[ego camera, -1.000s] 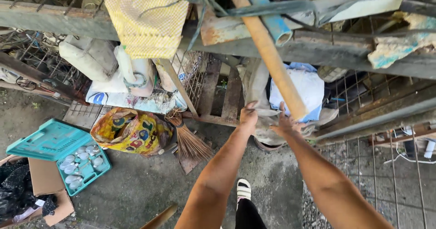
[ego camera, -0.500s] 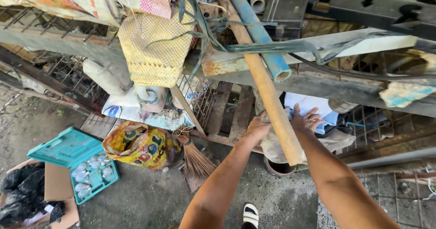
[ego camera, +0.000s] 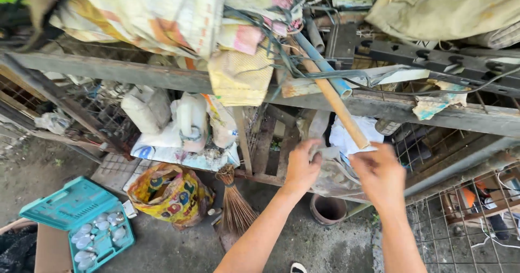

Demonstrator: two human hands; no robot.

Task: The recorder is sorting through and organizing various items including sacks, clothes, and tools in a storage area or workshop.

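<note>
My left hand is closed on the top edge of a dirty grey sack that hangs at the front of a rusty metal rack. My right hand hovers just right of the sack with its fingers apart, holding nothing. It is below the lower end of a tan pole. The pole slants down out of the rack beside a blue pipe. A white and blue cloth lies behind the sack.
A brown pot stands on the concrete under the sack. Left of it are a twig broom, a yellow printed bag, an open teal case and a cardboard box. Wire mesh panels lie at the right.
Both hands have drawn back from the rack toward me. My right hand has come off the white and blue cloth. The view has tilted up to show more of the rack's top.
</note>
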